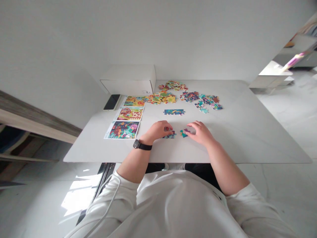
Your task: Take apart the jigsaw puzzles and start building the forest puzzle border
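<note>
A white shirt (173,201) is worn, and a pale cable (112,201) is draped along its left sleeve. Beyond the near edge of the white table (247,135), a black watch (142,145) is strapped round the left wrist. The left hand (159,130) is curled over a small group of joined puzzle pieces (170,135), which is partly covered by the fingers; whether anything is pinched there cannot be told. The right hand (200,133) is opened, thumb and forefinger parted, with the thumb laid against a green and purple puzzle piece (183,133). A gap of bare table is left between the two groups.

To the left, a dark picture card (123,130) is laid flat; above it a farm card (130,113) and a yellow card (134,100) are lined up. Beyond the hands, a blue strip (174,112) of joined pieces is placed crosswise.

Farther off, a yellow pile (162,98) is spread at the yellow card's edge, and to its right a dark pile (190,96) and a teal pile (209,101) are scattered. A phone (112,102) is set down near a white box (128,85), beside which a red and green pile (173,85) is heaped. The table is backed by a plain wall (198,39).
</note>
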`<action>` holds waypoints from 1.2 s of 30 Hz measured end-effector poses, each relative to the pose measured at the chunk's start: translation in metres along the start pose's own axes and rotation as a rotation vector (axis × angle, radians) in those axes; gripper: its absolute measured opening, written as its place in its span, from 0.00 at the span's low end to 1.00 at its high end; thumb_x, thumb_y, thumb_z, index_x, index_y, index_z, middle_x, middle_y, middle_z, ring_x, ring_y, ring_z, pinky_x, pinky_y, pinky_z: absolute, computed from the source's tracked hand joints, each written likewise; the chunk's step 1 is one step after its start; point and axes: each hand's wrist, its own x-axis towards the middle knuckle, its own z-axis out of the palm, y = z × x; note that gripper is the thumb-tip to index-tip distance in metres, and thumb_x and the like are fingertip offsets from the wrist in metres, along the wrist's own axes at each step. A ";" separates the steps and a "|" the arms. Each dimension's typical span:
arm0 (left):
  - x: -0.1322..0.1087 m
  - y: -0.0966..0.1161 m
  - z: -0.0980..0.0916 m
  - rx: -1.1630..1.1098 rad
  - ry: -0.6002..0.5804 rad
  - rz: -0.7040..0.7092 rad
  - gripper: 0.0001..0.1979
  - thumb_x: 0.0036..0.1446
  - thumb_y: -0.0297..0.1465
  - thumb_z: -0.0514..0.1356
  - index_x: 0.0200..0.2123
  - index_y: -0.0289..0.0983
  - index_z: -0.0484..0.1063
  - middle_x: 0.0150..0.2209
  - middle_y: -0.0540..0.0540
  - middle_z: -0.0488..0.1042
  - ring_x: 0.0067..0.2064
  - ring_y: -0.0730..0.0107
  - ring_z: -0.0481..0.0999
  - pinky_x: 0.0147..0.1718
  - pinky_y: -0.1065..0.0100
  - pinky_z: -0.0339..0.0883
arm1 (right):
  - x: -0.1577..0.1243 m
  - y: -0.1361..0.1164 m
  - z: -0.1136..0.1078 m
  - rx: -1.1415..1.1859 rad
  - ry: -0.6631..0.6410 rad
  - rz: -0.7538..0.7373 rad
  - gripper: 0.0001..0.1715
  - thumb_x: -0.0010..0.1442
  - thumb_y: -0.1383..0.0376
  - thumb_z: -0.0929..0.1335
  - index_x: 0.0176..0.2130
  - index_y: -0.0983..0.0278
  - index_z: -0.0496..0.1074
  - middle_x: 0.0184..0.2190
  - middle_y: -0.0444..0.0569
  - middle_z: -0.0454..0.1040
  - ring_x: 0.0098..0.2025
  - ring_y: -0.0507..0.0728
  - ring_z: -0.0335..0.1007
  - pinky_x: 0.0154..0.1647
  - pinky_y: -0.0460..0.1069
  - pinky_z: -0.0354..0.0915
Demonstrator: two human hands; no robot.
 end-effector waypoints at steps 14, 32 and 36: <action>-0.001 -0.006 -0.007 -0.037 -0.056 -0.045 0.14 0.62 0.45 0.66 0.41 0.42 0.86 0.36 0.46 0.82 0.36 0.65 0.78 0.37 0.68 0.67 | -0.001 -0.015 -0.006 -0.074 -0.155 0.010 0.18 0.60 0.59 0.80 0.50 0.56 0.81 0.47 0.50 0.78 0.53 0.63 0.73 0.60 0.58 0.64; -0.002 -0.002 -0.008 -0.070 -0.042 -0.050 0.12 0.60 0.43 0.67 0.39 0.44 0.86 0.35 0.47 0.81 0.35 0.65 0.78 0.35 0.68 0.67 | -0.001 -0.016 -0.007 -0.100 -0.126 0.035 0.17 0.57 0.57 0.83 0.40 0.58 0.77 0.43 0.49 0.77 0.50 0.63 0.72 0.55 0.57 0.64; -0.002 -0.003 -0.007 -0.074 -0.046 -0.022 0.11 0.62 0.42 0.66 0.39 0.44 0.86 0.37 0.46 0.82 0.37 0.65 0.79 0.37 0.68 0.68 | 0.000 -0.014 -0.003 -0.094 -0.094 0.033 0.15 0.60 0.58 0.81 0.42 0.58 0.78 0.44 0.50 0.78 0.50 0.63 0.74 0.56 0.58 0.65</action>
